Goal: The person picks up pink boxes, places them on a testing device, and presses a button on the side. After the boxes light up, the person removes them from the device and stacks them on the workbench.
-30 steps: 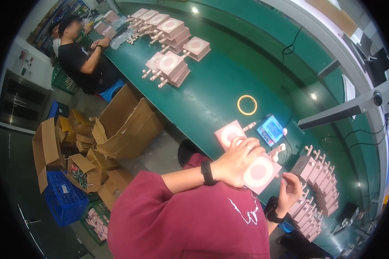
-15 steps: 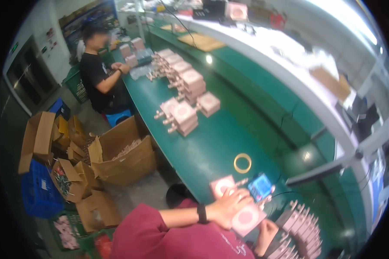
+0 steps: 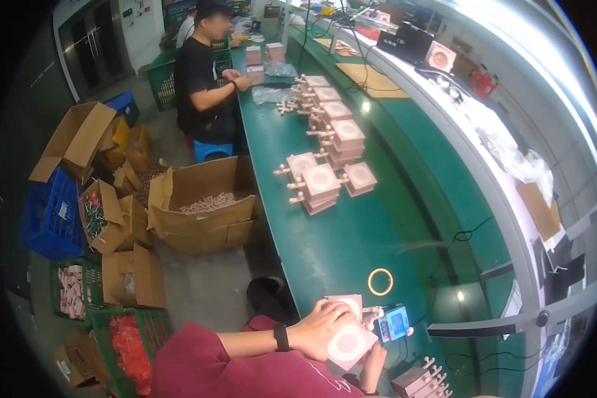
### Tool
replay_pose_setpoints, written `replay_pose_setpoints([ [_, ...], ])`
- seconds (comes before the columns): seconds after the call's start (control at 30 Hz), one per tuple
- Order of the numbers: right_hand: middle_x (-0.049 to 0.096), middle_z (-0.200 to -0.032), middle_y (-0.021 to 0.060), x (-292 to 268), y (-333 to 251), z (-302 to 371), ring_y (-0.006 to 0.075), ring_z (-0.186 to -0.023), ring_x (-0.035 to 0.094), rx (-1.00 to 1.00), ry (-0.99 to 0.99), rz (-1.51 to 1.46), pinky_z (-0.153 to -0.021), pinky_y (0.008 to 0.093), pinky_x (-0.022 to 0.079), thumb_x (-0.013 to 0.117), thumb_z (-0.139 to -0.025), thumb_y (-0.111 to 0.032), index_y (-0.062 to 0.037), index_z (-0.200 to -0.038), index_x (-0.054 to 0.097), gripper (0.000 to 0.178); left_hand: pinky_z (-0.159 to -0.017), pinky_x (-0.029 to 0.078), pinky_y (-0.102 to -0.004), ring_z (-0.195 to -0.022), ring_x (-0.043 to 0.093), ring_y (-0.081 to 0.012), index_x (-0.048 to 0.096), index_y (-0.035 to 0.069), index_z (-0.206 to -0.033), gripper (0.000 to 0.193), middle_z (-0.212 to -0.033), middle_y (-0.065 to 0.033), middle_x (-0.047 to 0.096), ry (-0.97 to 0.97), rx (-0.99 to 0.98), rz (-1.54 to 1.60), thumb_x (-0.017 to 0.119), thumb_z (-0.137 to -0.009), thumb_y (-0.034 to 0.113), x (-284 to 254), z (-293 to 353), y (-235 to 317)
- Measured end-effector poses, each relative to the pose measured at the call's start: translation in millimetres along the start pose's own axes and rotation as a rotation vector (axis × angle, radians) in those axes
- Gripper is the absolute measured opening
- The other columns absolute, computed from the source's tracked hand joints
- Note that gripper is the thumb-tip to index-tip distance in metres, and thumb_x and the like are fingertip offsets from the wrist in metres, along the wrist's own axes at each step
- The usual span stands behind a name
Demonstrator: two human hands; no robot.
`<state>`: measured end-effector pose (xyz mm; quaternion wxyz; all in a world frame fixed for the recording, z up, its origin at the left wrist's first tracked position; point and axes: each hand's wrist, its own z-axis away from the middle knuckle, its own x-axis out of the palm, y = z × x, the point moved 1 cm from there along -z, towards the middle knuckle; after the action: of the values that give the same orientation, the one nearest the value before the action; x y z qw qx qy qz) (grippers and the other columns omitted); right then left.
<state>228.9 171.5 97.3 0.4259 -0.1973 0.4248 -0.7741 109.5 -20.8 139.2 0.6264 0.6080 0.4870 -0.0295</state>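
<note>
Pink box between two hands

The square pink box (image 3: pixel 349 346) lies near the surface (image 3: pixel 315 259) edge, neither side clearly longer. The left hand (image 3: pixel 320 330) grasps it from its left; the right hand (image 3: pixel 375 360) is at its lower right, grip hidden. Leftward, an open carton (image 3: pixel 199 233) contains pink pieces (image 3: pixel 209 202); a green crate (image 3: pixel 103 345), red plastic (image 3: pixel 131 351).

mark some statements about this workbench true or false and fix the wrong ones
1. The left hand covers part of a pink square block with a pale ring. True.
2. The blue rectangular electronic device lies left of that hand. False: the device lies to its right.
3. A thin yellow ring lies on the green tabletop. True.
4. The large open brown cardboard box is empty. False: the box holds many small pink pieces.
</note>
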Motion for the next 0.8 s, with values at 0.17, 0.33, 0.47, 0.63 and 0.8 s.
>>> replay_pose_setpoints([
  [0.17, 0.051, -0.059, 0.0018, 43.7, 18.1, -12.8, 0.0091, -0.051, 0.046, -0.505, 0.111, 0.174, -0.045, 0.0257, 0.034, 0.047, -0.098, -0.027, 0.0004, -0.07, 0.054, 0.04, -0.1, 0.027, -0.0508, -0.121, 0.041, -0.0327, 0.044, 0.007, -0.125, 0.088, -0.122, -0.0156, 0.045, 0.019, -0.078, -0.024, 0.079, -0.045, 0.022, -17.8, 7.7, -28.7],
  [0.33, 0.049, -0.058, 0.0021, 59.0, 19.4, -17.3, 0.0112, -0.052, 0.044, -0.392, 0.028, 0.245, -0.049, 0.0272, 0.036, 0.045, -0.1, -0.028, 0.0007, -0.068, 0.052, 0.044, -0.102, 0.026, -0.0509, -0.124, 0.039, -0.0346, 0.04, 0.003, -0.127, 0.091, -0.122, -0.0178, 0.044, -0.059, -0.104, -0.021, 0.077, -0.045, 0.019, -19.8, 9.6, -53.8],
  [0.47, 0.05, -0.06, 0.0033, 57.9, 35.3, -22.1, 0.0122, -0.056, 0.047, -0.174, 0.058, 0.282, -0.053, 0.0283, 0.038, 0.041, -0.101, -0.028, 0.0023, -0.069, 0.054, 0.046, -0.101, 0.027, -0.0501, -0.123, 0.039, -0.0344, 0.041, 0.005, -0.126, 0.091, -0.121, -0.0164, 0.044, -0.104, -0.096, -0.002, 0.077, -0.045, 0.02, -3.2, 8.4, -68.2],
  [0.63, 0.055, -0.07, 0.0042, 38.3, 62.8, -28.2, 0.0115, -0.064, 0.049, -0.159, 0.044, 0.176, -0.058, 0.0274, 0.04, 0.041, -0.101, -0.031, 0.002, -0.077, 0.056, 0.043, -0.101, 0.027, -0.0497, -0.122, 0.039, -0.0337, 0.041, 0.007, -0.126, 0.09, -0.122, -0.0149, 0.044, -0.176, -0.067, 0.052, 0.078, -0.045, 0.02, 7.0, 3.4, -73.7],
  [0.8, 0.057, -0.107, 0.0113, 50.2, 59.4, -22.4, 0.0201, -0.094, 0.057, -0.099, 0.098, -0.059, -0.078, 0.0319, 0.049, 0.045, -0.099, -0.039, -0.0007, -0.112, 0.052, 0.041, -0.101, 0.027, -0.0492, -0.122, 0.04, -0.0337, 0.041, 0.006, -0.126, 0.089, -0.122, -0.0148, 0.045, -0.201, -0.048, 0.077, 0.077, -0.045, 0.018, -2.4, -5.1, -75.4],
])
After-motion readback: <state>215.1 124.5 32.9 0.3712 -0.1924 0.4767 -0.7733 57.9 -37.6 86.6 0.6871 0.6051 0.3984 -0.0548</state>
